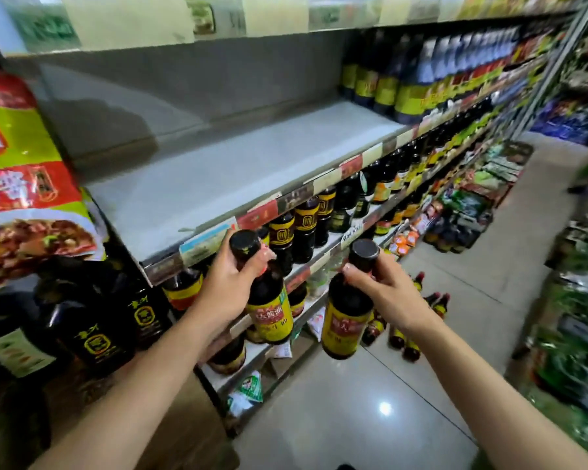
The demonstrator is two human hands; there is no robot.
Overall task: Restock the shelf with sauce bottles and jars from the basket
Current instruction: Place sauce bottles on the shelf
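Note:
My left hand (230,281) grips the neck of a dark sauce bottle (269,310) with a black cap and a yellow and red label. My right hand (384,293) holds a second bottle (345,320) of the same kind by its neck. Both bottles hang in front of the shelving, just below the front edge of a wide bare grey shelf (252,171). Further right on that shelf stand dark bottles with yellow labels (384,86). Several more sauce bottles (418,320) sit on the floor beyond my right hand. No basket is in sight.
Lower shelves carry rows of dark bottles (306,225). Big dark jugs (95,327) and a green and red packet (24,178) crowd the left. The tiled aisle floor (370,418) runs right, lined with stacked goods (574,351) on its far side.

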